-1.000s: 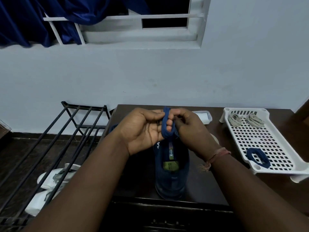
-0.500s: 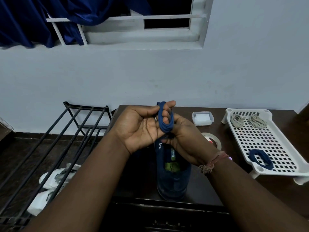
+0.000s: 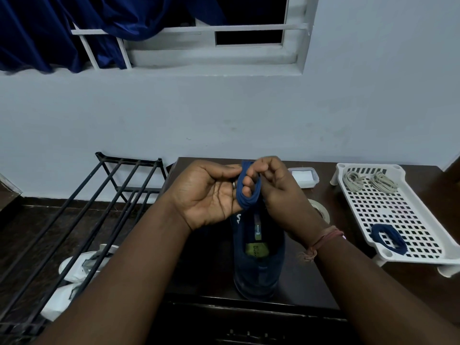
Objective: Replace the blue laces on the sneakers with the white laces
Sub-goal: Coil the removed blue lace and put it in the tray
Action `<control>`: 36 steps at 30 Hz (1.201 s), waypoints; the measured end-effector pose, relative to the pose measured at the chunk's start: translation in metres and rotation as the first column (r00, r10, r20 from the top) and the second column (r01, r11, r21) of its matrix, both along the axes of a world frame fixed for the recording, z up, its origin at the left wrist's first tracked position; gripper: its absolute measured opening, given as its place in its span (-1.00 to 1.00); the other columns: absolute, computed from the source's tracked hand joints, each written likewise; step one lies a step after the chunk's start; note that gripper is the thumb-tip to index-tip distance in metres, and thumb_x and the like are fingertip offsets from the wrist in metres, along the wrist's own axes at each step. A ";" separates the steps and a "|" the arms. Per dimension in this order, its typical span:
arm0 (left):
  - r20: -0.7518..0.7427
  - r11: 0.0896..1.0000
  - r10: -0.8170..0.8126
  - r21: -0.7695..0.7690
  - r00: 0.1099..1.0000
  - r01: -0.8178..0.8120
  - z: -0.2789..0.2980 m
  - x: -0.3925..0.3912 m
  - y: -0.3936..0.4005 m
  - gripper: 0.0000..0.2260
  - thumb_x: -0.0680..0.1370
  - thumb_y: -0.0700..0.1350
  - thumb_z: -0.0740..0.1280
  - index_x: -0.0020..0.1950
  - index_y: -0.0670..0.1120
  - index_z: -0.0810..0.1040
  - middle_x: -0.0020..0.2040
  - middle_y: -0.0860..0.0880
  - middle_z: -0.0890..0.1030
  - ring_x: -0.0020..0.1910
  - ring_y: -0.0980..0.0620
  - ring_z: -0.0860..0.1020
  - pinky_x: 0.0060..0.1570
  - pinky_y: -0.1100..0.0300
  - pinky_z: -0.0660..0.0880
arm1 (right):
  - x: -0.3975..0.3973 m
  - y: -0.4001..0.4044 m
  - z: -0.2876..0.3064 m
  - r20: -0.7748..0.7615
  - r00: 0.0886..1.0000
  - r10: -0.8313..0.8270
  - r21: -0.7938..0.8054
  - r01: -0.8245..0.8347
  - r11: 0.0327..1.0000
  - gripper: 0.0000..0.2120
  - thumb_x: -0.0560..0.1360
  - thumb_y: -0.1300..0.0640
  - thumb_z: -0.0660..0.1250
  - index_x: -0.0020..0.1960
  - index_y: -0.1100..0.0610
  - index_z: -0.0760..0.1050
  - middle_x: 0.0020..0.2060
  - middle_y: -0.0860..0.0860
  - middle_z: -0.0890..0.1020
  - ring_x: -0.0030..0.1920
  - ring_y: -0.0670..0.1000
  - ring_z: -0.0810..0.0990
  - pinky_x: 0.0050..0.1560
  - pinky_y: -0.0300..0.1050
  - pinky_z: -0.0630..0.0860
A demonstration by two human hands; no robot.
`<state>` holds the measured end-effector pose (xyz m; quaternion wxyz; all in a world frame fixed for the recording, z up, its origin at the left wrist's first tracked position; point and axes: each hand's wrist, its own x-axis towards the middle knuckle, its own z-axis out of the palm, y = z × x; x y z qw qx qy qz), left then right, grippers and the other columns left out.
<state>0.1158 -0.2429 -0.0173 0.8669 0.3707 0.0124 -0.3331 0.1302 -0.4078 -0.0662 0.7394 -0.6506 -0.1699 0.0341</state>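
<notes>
Blue lace (image 3: 247, 188), wound into a coil round the fingers of the left hand (image 3: 211, 195), held up above the dark table (image 3: 311, 277) in the head view. Left palm turned upward, fingers curled inside the loops, thumb laid across the top. Right hand (image 3: 278, 188) close against it, fingertips pinching the coil from the far side; a frayed thread band round that wrist. Directly below both hands, one navy sneaker (image 3: 258, 257) standing upright on the table, heel toward the camera, green insole label showing, eyelets hidden by the hands. To the right, a white perforated tray (image 3: 403, 210) resting on the table: two bundles of white laces (image 3: 368, 181) at its far end, side by side, and a second coiled blue lace (image 3: 388, 237) near its front edge, well apart from them. Behind the right hand, a small clear lidded box (image 3: 305, 176); beside the right wrist, a roll of tape (image 3: 321, 210), partly covered. Left of the table, a black metal rack (image 3: 104, 202), with white shoes (image 3: 74, 277) on the floor beneath its bars. Above, a pale wall, white window frame and blue curtain (image 3: 74, 26).
</notes>
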 end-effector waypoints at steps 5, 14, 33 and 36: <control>-0.003 1.000 -0.009 -0.017 1.000 0.009 0.000 0.000 0.002 -0.67 0.57 -0.27 0.17 0.26 -0.33 0.57 -0.12 -0.07 0.58 -0.19 0.09 0.53 -0.16 0.26 0.54 | -0.002 0.004 0.002 -0.039 0.996 0.084 -0.030 -0.085 0.996 -0.71 0.55 0.56 0.14 0.07 0.23 0.46 -0.24 -0.15 0.64 -0.21 -0.25 0.63 -0.19 -0.42 0.53; -0.099 0.944 0.314 -0.077 0.944 -0.322 -0.002 0.008 -0.002 -0.71 0.62 -0.35 0.15 0.28 -0.38 0.52 0.11 -0.22 0.68 0.04 -0.04 0.67 0.17 0.12 0.59 | -0.008 0.001 -0.001 -0.162 0.970 -0.179 -0.208 0.144 0.968 -0.89 0.58 0.24 0.31 -0.01 0.17 0.63 -0.33 0.08 0.63 -0.42 -0.03 0.52 -0.36 -0.12 0.47; 0.033 0.851 0.497 0.179 0.867 -0.494 -0.016 0.006 -0.034 -0.75 0.69 -0.35 0.07 0.22 -0.32 0.52 0.32 -0.23 0.56 0.21 -0.05 0.58 0.26 0.13 0.47 | -0.019 0.012 -0.006 0.283 0.847 -0.449 -0.212 0.512 0.832 -0.84 0.51 0.33 0.33 -0.01 0.10 0.47 -0.25 -0.01 0.67 -0.25 -0.05 0.67 -0.18 -0.09 0.63; 0.014 0.871 0.462 0.185 0.887 -0.456 -0.015 0.007 -0.029 -0.76 0.69 -0.35 0.09 0.16 -0.32 0.54 0.23 -0.21 0.61 0.15 -0.03 0.59 0.17 0.13 0.51 | -0.015 0.008 -0.002 0.041 0.898 -0.439 -0.036 0.440 0.897 -0.85 0.47 0.34 0.43 -0.04 0.18 0.50 -0.29 0.12 0.68 -0.32 0.08 0.66 -0.23 -0.08 0.63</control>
